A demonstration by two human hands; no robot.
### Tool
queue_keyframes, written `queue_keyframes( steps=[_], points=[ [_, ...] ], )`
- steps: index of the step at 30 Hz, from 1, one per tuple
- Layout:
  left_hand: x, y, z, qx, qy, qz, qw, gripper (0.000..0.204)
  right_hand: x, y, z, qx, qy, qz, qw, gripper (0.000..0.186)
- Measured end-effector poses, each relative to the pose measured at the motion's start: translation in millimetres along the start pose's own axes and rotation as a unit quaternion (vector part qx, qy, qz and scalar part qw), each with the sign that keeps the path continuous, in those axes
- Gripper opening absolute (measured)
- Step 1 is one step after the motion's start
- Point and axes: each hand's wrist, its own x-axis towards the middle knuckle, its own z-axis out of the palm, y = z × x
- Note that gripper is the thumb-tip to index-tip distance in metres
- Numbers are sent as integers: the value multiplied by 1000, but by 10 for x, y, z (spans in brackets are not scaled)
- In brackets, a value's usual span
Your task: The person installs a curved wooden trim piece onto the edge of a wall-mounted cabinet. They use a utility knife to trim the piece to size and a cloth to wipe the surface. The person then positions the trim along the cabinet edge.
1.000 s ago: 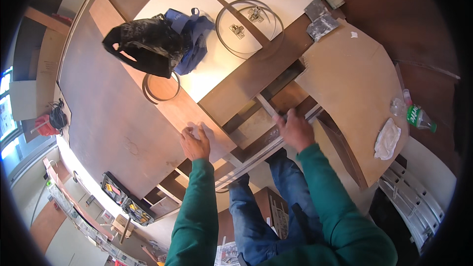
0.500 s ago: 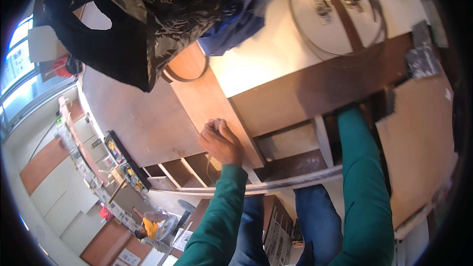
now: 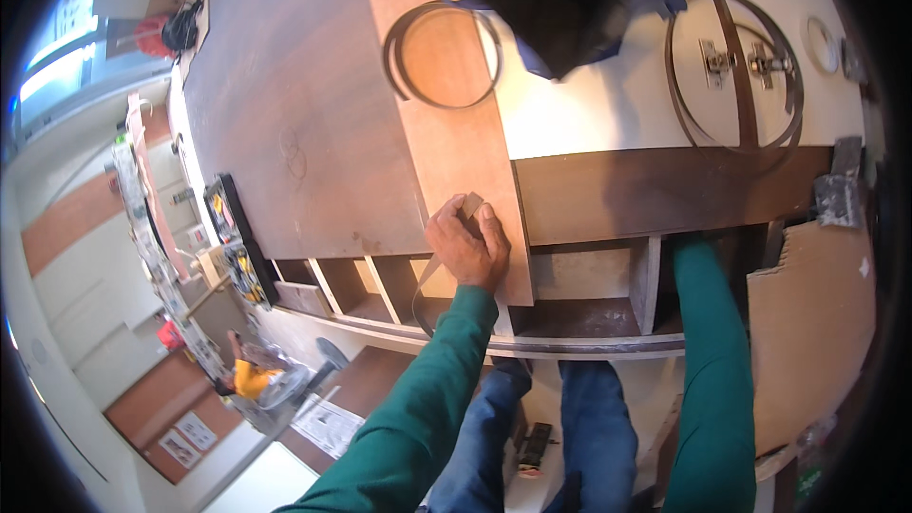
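My left hand (image 3: 469, 245) is closed, fingers curled around the end of a thin brown edging strip (image 3: 418, 302). The strip's loose part hangs in a curve beside my wrist, over the open compartments. Beneath this hand lies a light wooden board (image 3: 463, 160), next to a large dark brown panel (image 3: 313, 123). My right forearm (image 3: 708, 323), in a green sleeve, reaches down into a dark compartment at the right; the hand itself is hidden inside.
A coiled brown strip (image 3: 391, 66) lies on the light board. At the upper right, a larger coil (image 3: 671, 62) surrounds metal hinges (image 3: 714, 65) on a white panel. A black plastic bag (image 3: 546, 9) covers the top. Cardboard (image 3: 807, 323) stands right; a black tool tray (image 3: 236, 237) sits left.
The view has shifted, so the black bag now appears higher and farther right, and the coil on the light board shows fully. My left hand still grips; my right arm stays in the compartment.
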Motion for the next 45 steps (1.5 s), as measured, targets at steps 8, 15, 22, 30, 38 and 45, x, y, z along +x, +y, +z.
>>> queue_keyframes(
  steps=[8, 15, 22, 30, 38, 45],
  points=[
    [22, -30, -138, -47, -15, -45, 998, 28, -794, 6, -643, 46, 15, -45, 998, 42],
    [66, -19, -683, -202, -49, -35, 978, 28, -1768, -251, -1716, -59, -223, 29, 973, 28],
    [97, 222, -2367, -262, -87, 117, 954, 27, -2292, -226, -2701, 70, -250, 12, 966, 35],
    [-183, 420, -3420, -286, -46, 85, 953, 32, -1758, -777, -3158, 361, -57, 98, 926, 40],
    [-364, 677, -4716, -271, -69, -11, 960, 30, -4120, -1352, -3594, 592, -229, -96, 767, 17],
    [51, 1048, -6187, -714, -119, -300, 621, 21, -6328, -2469, -4537, 661, -297, -237, 647, 48]
  ],
)
